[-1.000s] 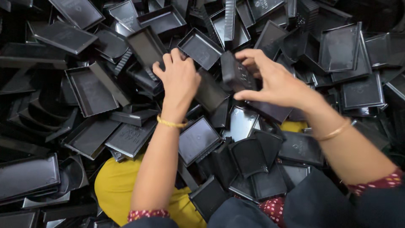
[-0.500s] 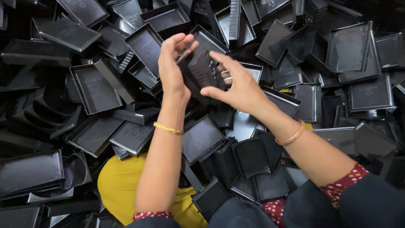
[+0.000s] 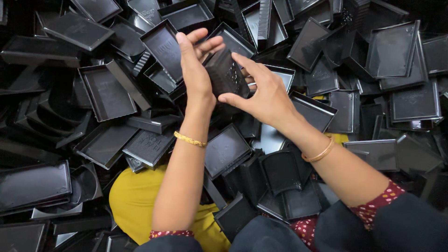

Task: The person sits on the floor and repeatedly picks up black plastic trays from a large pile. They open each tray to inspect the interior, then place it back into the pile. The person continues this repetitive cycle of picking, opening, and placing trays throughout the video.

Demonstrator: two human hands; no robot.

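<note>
Held tray [image 3: 226,74]: black plastic, semi-gloss, fine stippled texture on its base. Heap of trays [image 3: 396,51] all around: same thin moulded black plastic, smooth, glossy, some with ribbed walls. Bangles [image 3: 320,154]: polished yellow metal. Yellow cloth [image 3: 135,200]: matt woven fabric. Sleeve cuffs [image 3: 380,201]: printed red cloth, matt.

Small production or packing workshop is indicated: the whole frame is filled by a loose heap of identical black plastic trays [image 3: 106,93], apparently sorted by hand.

Soft overhead light, dark corners
</note>
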